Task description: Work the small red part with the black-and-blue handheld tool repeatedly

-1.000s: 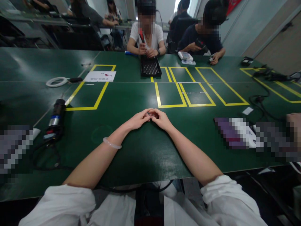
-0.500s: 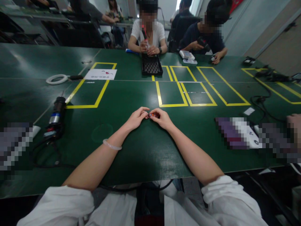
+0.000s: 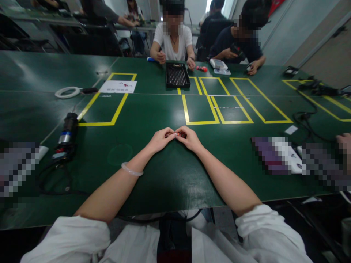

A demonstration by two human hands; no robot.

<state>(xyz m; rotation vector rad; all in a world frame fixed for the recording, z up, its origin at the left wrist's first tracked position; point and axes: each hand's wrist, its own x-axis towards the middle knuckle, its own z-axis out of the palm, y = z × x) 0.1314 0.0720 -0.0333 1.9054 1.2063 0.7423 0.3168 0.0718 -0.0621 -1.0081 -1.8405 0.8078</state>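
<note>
My left hand (image 3: 159,140) and my right hand (image 3: 189,138) rest on the green table (image 3: 170,175), fingertips meeting at the middle. Between the pinched fingers sits a tiny red and white item (image 3: 177,134), too small to name. Both hands have their fingers curled together around it. A pale bangle (image 3: 132,170) circles my left wrist. My white sleeves show at the bottom edge.
A black electric screwdriver (image 3: 65,136) with its cable lies at the left. Yellow tape rectangles (image 3: 216,106) mark the table. A black tray (image 3: 177,75) lies before a seated person across; a red tool (image 3: 202,68) is beside it. A white ring (image 3: 67,92) and paper (image 3: 118,86) lie far left.
My fingertips have closed together over the small red item. The person across has put the red tool down on the table beside the black tray.
</note>
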